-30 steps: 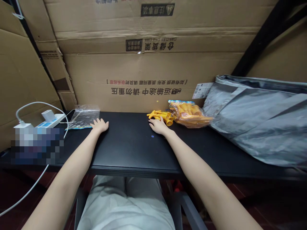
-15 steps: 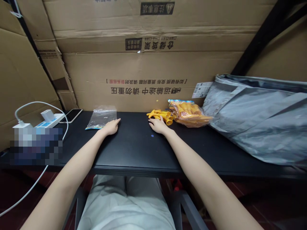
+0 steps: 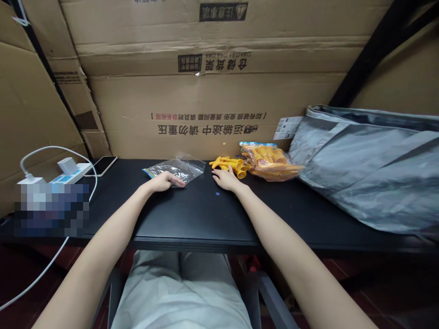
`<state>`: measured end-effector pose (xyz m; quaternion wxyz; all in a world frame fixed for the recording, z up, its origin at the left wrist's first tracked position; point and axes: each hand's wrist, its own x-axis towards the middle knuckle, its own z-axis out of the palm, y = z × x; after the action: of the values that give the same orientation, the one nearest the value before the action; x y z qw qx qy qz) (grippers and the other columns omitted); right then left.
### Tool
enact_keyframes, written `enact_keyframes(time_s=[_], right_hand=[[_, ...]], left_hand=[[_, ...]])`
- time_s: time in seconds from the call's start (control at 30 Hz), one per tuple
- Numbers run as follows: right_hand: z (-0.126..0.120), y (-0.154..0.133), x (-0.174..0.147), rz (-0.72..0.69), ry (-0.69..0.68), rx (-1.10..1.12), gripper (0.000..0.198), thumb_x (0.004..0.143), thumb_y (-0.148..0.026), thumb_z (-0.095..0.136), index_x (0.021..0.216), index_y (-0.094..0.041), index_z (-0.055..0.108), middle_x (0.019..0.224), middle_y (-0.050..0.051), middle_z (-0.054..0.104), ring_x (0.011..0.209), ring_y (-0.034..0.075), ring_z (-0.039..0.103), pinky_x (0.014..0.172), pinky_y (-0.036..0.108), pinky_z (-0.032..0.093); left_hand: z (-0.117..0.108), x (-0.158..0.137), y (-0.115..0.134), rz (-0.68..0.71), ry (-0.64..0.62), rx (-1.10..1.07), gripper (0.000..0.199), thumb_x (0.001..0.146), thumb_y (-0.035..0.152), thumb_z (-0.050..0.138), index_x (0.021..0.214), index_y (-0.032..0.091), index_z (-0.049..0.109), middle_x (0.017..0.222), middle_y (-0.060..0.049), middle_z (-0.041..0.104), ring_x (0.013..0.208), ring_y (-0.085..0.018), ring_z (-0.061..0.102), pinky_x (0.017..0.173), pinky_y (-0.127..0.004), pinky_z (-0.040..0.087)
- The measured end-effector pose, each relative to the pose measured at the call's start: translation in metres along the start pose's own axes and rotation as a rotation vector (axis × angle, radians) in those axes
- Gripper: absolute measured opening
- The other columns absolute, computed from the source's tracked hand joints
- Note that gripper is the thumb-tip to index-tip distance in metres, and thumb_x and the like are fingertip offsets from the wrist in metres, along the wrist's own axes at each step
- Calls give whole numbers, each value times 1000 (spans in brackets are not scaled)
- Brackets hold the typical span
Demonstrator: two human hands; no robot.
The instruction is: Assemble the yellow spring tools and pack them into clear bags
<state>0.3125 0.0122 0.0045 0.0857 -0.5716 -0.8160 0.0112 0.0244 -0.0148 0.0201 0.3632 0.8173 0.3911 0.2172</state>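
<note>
A clear plastic bag with a blue-printed edge lies at an angle on the black table. My left hand is closed on its near edge, fingers pointing right; the fingertips are partly lost against the film. Loose yellow plastic pieces, with stems and hollow cup-like ends, lie in a small pile right of the bag. Against the front of that pile rests my right hand, palm down with fingers stretched out and thumb raised beside the pieces. It grips nothing that I can see.
A filled clear bag of orange-yellow pieces sits right of the pile, beside a large grey bag. At left are a phone, a power strip and a white cable. Cardboard stands behind the table.
My left hand has moved a little right and pulled the clear bag along, turning it so its printed edge points left. My right hand and the yellow pieces have stayed put.
</note>
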Motion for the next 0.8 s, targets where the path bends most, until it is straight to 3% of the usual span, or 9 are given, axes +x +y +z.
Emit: enact_keyframes(time_s=[0.1,0.23,0.37,0.5,0.67,0.8], right_hand=[[1,1,1,-4,4,3,41,93,-24,35,128,-17,57,139,11,50,130,26,43,113,60,4],[0,1,0,-5,5,7,41,93,-23,36,128,-16,57,139,11,51,130,26,43,113,59,3],[-1,0,0,-9,8,14,41,92,-22,37,127,-18,58,137,11,52,129,26,45,113,59,5],[-2,0,-1,-4,64,27,40,90,-22,41,125,-14,58,138,12,52,130,26,43,114,53,14],[-5,-1,-2,105,275,71,39,89,-18,40,121,-10,60,138,14,50,127,22,45,107,32,34],[-10,-4,-5,212,359,25,35,89,-16,39,112,-11,64,121,15,59,114,26,54,98,36,41]], left_hand=[[-3,-3,5,-16,47,56,52,60,7,42,101,15,72,93,-4,75,98,-18,67,97,-37,47],[-11,-11,16,-137,199,272,37,74,23,47,101,19,72,86,-1,75,95,-19,67,95,-33,47],[-13,-15,21,-286,339,624,41,85,47,42,81,21,74,77,-6,73,94,-26,67,99,-44,40],[-12,-15,14,-466,348,833,38,86,42,43,87,20,73,95,-11,73,103,-31,63,99,-51,36],[-21,-13,-1,-561,485,721,35,85,29,41,101,18,70,107,-12,70,107,-29,62,92,-39,44],[-33,-10,-18,-597,634,402,36,87,30,37,97,18,69,98,-9,73,100,-26,65,86,-35,47]])
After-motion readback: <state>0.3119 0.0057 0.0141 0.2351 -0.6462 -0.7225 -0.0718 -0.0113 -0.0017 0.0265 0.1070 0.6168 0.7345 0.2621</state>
